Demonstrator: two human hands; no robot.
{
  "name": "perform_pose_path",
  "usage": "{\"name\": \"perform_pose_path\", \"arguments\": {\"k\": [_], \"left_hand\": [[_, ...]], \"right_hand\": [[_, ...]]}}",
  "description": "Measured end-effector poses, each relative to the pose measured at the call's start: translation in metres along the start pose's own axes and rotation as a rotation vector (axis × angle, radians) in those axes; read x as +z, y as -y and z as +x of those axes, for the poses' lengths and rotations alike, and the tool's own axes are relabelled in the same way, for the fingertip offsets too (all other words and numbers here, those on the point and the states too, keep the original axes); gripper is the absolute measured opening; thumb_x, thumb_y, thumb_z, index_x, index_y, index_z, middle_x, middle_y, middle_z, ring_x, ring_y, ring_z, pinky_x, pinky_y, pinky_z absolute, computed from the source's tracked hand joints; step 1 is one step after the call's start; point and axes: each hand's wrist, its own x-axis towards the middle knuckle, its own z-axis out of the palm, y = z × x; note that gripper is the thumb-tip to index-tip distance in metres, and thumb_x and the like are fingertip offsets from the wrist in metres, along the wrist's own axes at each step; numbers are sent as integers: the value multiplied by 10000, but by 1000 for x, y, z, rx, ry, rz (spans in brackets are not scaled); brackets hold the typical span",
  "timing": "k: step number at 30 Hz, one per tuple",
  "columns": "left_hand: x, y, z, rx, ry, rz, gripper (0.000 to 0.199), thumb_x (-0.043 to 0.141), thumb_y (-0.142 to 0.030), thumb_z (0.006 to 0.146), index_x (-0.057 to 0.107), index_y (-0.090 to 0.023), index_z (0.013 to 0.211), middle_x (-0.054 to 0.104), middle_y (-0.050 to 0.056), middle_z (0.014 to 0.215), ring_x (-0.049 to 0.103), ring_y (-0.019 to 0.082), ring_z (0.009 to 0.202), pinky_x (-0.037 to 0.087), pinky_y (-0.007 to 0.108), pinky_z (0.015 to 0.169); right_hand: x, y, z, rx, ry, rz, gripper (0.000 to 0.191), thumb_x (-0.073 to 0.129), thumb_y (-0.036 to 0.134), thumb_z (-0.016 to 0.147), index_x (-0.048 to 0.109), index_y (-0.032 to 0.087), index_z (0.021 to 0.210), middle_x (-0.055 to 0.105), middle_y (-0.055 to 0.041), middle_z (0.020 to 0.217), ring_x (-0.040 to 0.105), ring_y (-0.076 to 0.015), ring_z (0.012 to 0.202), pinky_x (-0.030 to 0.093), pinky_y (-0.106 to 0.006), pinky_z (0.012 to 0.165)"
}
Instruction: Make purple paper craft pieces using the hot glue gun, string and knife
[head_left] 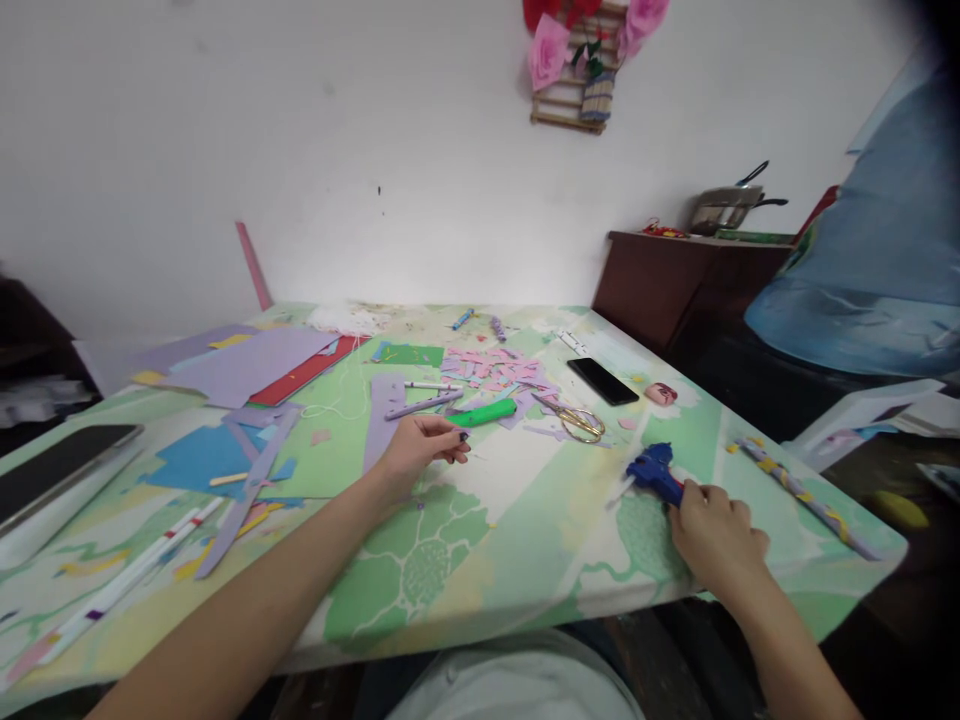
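My right hand (718, 532) is wrapped round the handle of a blue glue gun (654, 470) at the right of the table, its nozzle pointing left. Over the middle, my left hand (427, 450) has its thumb and fingertips pressed together; whatever is between them is too small to make out. Just beyond that hand lies a bright green marker-like stick (484, 412). Gold-handled scissors (581, 424) rest between the two hands, farther back. Behind the green stick are a purple rolled stick (424, 403) and a heap of pink paper scraps (495, 368).
A black phone (602, 381) lies behind the scissors, a decorated stick (806, 497) at the right edge. Purple paper (255, 365), blue paper (191, 460), strips and a dark tablet-like device (56, 470) cover the left. A blue water bottle (870, 240) stands right.
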Motion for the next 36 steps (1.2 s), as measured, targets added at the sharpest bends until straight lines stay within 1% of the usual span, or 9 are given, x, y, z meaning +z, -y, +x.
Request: {"name": "perform_pose_path", "arguments": {"k": [2,7,11,13,15,17,20,24,36], "left_hand": [[0,0,-1,-2,12,8,183,756,-288,610,671,-130,647,690,68,616,623,144,513,453,250,515],[0,2,1,-2,12,19,180,747,-294,627,675,-132,653,695,72,633,626,139,520,462,245,519],[0,2,2,-9,1,22,191,744,-297,618,677,-127,671,699,79,644,625,143,520,466,251,517],[0,2,2,-10,-6,26,197,739,-291,620,676,-120,693,701,78,652,624,141,526,464,247,519],[1,2,2,-16,-11,29,192,730,-280,626,670,-114,703,700,71,648,621,133,524,457,238,520],[1,2,1,-14,-11,26,180,723,-268,634,666,-113,703,697,61,639,618,125,520,449,229,518],[0,2,2,0,0,14,161,715,-257,646,663,-113,697,693,54,628,619,121,519,440,221,513],[-1,4,2,-5,18,6,147,713,-243,652,657,-114,694,689,48,619,621,118,515,437,213,508],[2,3,-2,34,135,112,158,679,-242,692,670,-87,663,679,55,602,609,106,491,464,203,506]], "right_hand": [[2,-1,3,-26,-34,30,324,361,286,887,550,104,1078,538,-246,1046,572,-377,925,467,-483,667],[-9,-10,14,-98,27,229,201,437,262,827,535,106,909,553,-181,952,603,-267,825,468,-361,685],[-29,-6,15,-109,-24,623,263,472,336,792,495,146,973,576,-67,741,582,-214,657,439,-319,584],[-39,7,10,-85,-23,893,337,530,370,755,488,164,1018,537,6,620,518,-165,518,401,-285,506],[-46,29,4,-49,6,1188,359,611,376,689,517,168,966,478,50,540,439,-120,437,347,-247,442],[-49,55,-5,-49,152,1427,370,647,404,655,533,154,903,384,88,449,345,-86,377,266,-221,387],[-45,93,-20,-201,327,1645,341,633,401,674,541,139,870,413,78,432,365,-82,382,301,-219,395],[-32,117,-37,-314,449,1680,259,583,349,735,562,128,868,466,56,450,429,-89,401,338,-210,401],[-16,115,-45,-429,427,1623,235,556,373,787,550,141,753,448,54,455,411,-81,408,343,-208,415]]}}
